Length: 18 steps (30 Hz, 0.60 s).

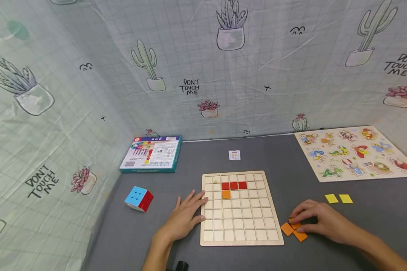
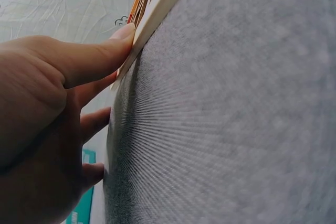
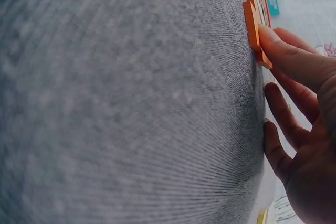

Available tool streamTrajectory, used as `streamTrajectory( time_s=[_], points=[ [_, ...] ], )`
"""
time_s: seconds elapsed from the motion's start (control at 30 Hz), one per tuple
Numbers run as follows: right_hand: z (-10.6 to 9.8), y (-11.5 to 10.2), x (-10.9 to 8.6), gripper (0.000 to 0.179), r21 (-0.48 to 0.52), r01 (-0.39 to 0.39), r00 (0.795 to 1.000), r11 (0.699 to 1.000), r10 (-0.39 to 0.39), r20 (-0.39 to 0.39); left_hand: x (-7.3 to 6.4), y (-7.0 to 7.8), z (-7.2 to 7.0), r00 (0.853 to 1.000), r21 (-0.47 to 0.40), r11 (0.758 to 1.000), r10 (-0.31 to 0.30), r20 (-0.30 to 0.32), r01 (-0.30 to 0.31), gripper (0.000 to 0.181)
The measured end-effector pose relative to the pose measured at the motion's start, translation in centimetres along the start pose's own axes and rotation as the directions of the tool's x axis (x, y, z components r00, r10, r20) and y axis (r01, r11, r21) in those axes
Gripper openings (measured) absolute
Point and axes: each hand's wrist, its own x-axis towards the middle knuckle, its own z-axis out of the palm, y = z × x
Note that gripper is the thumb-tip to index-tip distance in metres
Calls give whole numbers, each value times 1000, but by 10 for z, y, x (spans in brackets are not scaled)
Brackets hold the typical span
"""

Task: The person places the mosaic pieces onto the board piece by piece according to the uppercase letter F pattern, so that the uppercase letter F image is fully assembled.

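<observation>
A wooden grid board (image 1: 242,241) lies on the grey table, with three red square tiles (image 1: 234,185) in a row and one orange tile (image 1: 226,194) below the leftmost. My left hand (image 1: 181,222) rests at the board's left edge, fingers spread, thumb touching the rim, as the left wrist view also shows. Right of the board, my right hand (image 1: 320,222) has thumb and index finger on either side of an orange square tile (image 1: 295,225). Two more orange tiles (image 1: 286,229) lie against it. The right wrist view shows the thumb (image 3: 286,51) touching the orange pieces.
Two yellow tiles (image 1: 338,198) lie beyond the right hand. An insect picture board (image 1: 357,154) is at the back right. On the left are a puzzle cube (image 1: 139,198) and a flat box (image 1: 151,155). A small printed card (image 1: 234,155) lies behind the grid board.
</observation>
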Motion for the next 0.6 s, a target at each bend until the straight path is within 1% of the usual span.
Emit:
streamTrajectory(
  time_s=[0.2,0.47,0.6],
  points=[
    [0,-1,0,18,65,-2,1000,998,1,16,-1,-1,0,1000,-12,1000,-4,8,4,58],
    [0,-2,1,19,41,-9,1000,999,9,5,-1,-2,0,1000,-21,1000,0,1,0,57],
    [0,-2,2,17,33,-33,999,999,33,2,-1,-2,0,1000,-18,1000,4,0,-4,57]
  ],
)
